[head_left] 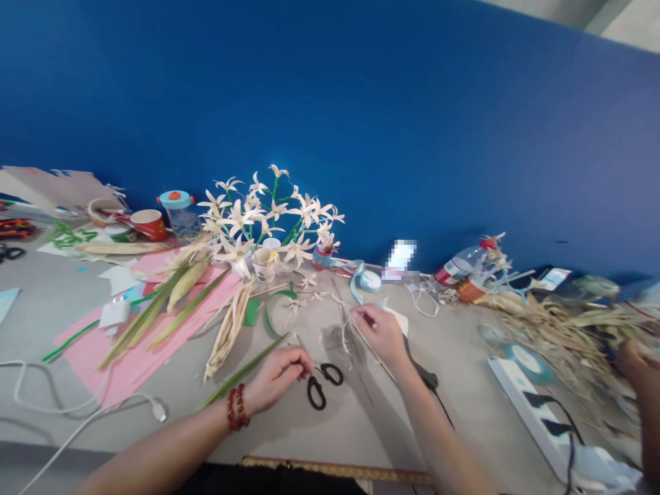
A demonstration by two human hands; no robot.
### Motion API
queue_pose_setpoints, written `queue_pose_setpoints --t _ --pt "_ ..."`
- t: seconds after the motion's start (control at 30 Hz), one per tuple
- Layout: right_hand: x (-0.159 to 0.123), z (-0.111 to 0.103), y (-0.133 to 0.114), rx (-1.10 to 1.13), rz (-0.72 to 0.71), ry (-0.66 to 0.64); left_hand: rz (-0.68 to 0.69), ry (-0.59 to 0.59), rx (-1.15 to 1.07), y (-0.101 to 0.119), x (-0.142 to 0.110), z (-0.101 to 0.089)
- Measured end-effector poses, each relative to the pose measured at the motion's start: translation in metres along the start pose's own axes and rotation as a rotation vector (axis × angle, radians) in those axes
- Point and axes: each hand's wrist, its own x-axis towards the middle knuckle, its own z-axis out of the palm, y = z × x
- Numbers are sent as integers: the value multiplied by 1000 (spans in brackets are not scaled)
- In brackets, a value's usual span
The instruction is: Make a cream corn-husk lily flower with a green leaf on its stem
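Note:
My left hand (281,375), with a red bead bracelet (238,407) on its wrist, is closed, fingers curled together. Whether anything is between its fingertips is hidden. Black-handled scissors (324,386) lie on the table right beside those fingertips. My right hand (380,333) is closed in a pinch above several thin sticks or wires (355,354); what it pinches is too small to make out. A long green leaf strip (240,375) runs behind my left hand. Beyond the hands stand cream-coloured flowers (276,210) on green stems in cups.
Corn husks (188,285) lie on pink paper (93,357) at left. A ribbon roll (369,280) and plastic bottle (461,265) stand farther back. At right are a power strip (526,412), dried husks (557,316) and another person's hand (639,371). A dark-handled tool (423,368) lies beside my right forearm.

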Motion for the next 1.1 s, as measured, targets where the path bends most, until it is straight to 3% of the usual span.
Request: queue_pose_setpoints --t 0.13,0.27,0.4,0.53,0.67,0.77,0.87,1.03,1.1 --pt "-56 21 -40 267 -204 -150 6 121 -290 11 0 -13" --pt "-89 40 -61 341 -274 -149 -7 378 -515 35 1 -52" --pt "-104 47 -63 380 -238 -112 18 562 -444 51 -6 -97" --pt "-113 50 -55 378 -163 -74 -26 736 -176 44 -32 -121" --pt "-111 48 -40 268 -3 22 -132 672 93 29 -53 -123" --pt "-96 46 -28 53 198 42 -172 529 173 29 -55 -110" --pt "-79 46 -22 -58 293 -8 -186 361 245 37 -49 -91" --pt "-75 46 -19 18 342 27 -64 170 343 44 -35 -60" --pt "-81 42 -19 211 376 87 -75 122 295 42 -29 -48"
